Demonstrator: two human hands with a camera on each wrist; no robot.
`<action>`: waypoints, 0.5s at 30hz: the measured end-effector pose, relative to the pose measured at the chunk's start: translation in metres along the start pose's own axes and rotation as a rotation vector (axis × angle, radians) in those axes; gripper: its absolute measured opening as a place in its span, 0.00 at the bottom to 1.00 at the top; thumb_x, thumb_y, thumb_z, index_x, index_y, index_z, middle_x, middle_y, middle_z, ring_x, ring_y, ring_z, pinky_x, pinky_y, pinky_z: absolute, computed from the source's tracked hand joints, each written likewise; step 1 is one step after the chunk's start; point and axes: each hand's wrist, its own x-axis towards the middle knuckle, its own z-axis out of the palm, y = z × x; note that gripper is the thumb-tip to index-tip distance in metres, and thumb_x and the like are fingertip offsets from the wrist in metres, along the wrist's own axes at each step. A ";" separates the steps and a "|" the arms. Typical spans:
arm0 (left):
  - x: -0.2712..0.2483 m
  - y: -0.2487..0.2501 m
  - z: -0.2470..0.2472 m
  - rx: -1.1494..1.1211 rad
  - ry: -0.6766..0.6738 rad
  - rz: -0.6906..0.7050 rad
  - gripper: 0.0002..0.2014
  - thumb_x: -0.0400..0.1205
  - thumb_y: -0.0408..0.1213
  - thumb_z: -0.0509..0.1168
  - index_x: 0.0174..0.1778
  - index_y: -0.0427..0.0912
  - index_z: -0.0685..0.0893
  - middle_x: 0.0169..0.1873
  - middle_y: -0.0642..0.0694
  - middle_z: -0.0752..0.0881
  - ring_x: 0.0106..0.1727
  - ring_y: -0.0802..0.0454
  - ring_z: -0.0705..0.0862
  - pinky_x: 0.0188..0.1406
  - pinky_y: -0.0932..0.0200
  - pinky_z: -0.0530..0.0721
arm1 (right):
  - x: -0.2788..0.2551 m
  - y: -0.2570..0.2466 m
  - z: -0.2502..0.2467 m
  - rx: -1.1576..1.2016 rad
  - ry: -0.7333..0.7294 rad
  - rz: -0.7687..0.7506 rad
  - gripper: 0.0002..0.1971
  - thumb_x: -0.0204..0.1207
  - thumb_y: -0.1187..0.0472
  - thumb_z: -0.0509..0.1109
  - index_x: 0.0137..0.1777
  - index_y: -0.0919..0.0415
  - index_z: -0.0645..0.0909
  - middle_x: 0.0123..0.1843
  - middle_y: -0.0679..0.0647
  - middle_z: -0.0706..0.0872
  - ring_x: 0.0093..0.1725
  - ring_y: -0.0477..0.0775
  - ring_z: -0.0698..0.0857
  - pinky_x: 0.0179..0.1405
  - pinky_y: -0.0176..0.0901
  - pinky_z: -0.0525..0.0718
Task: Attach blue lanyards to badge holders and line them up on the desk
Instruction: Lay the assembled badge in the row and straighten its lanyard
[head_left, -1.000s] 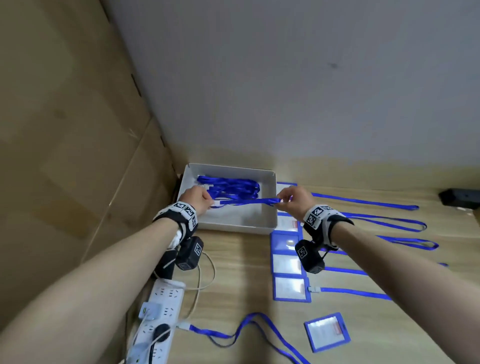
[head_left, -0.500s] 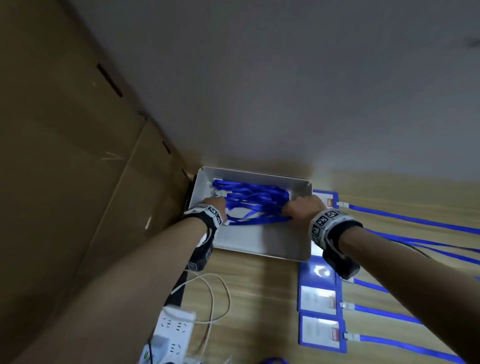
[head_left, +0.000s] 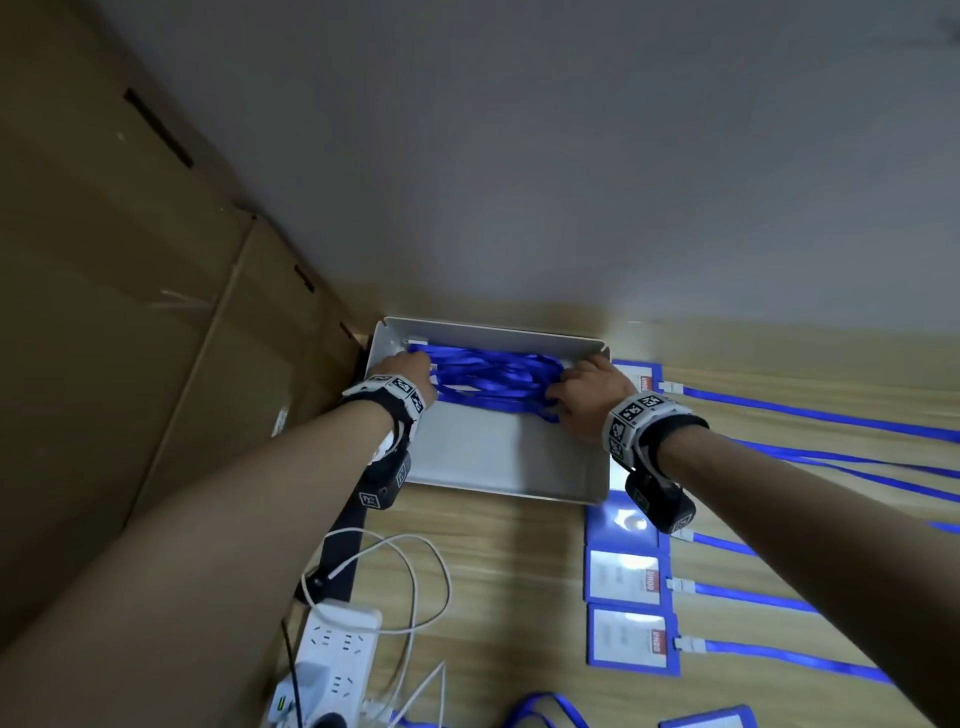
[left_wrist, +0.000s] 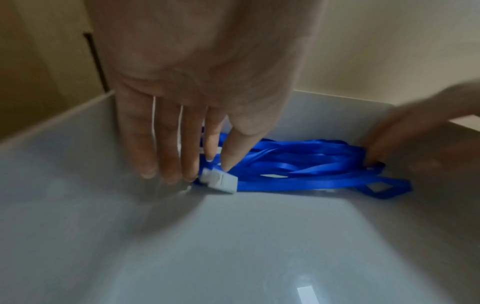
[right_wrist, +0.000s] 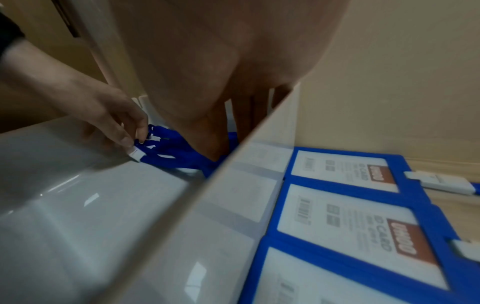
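Reaching into the grey tray at the desk's far left corner with both hands. Left hand down at the tray's left end, fingers mostly straight, thumb and forefinger tips closed on a white plastic clip of the bundle of blue lanyards. Right hand at the bundle's right end, just inside the tray's right wall, fingers curled down into the loops; exact grip hidden by the palm in the right wrist view, loops gathered under the fingertips in the left wrist view. Lying against the tray's far wall, the bundle, near half of the tray floor bare. Lined up along the tray's right side toward the near edge, badge holders, each with a lanyard stretched off toward the desk's right edge. Resting near the desk's near left corner, a white power strip with a looped white cable.
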 end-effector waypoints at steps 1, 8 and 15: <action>-0.006 0.000 -0.003 0.031 0.011 0.018 0.15 0.83 0.40 0.63 0.64 0.40 0.77 0.61 0.38 0.83 0.61 0.37 0.83 0.52 0.50 0.80 | -0.005 -0.001 -0.004 0.060 0.026 0.013 0.18 0.79 0.52 0.63 0.68 0.47 0.82 0.65 0.51 0.82 0.67 0.58 0.75 0.71 0.50 0.68; -0.060 0.022 -0.026 -0.085 0.217 0.175 0.07 0.81 0.40 0.61 0.51 0.44 0.82 0.51 0.42 0.86 0.47 0.39 0.81 0.43 0.51 0.78 | -0.074 -0.016 -0.017 0.484 0.463 0.147 0.21 0.68 0.57 0.59 0.55 0.57 0.87 0.59 0.59 0.82 0.57 0.67 0.76 0.50 0.57 0.81; -0.148 0.076 0.011 -0.476 0.223 0.445 0.06 0.77 0.45 0.62 0.42 0.53 0.84 0.42 0.51 0.89 0.46 0.44 0.86 0.50 0.50 0.85 | -0.169 -0.041 0.024 0.682 0.527 0.209 0.11 0.71 0.67 0.65 0.46 0.54 0.86 0.46 0.49 0.81 0.38 0.53 0.80 0.38 0.43 0.75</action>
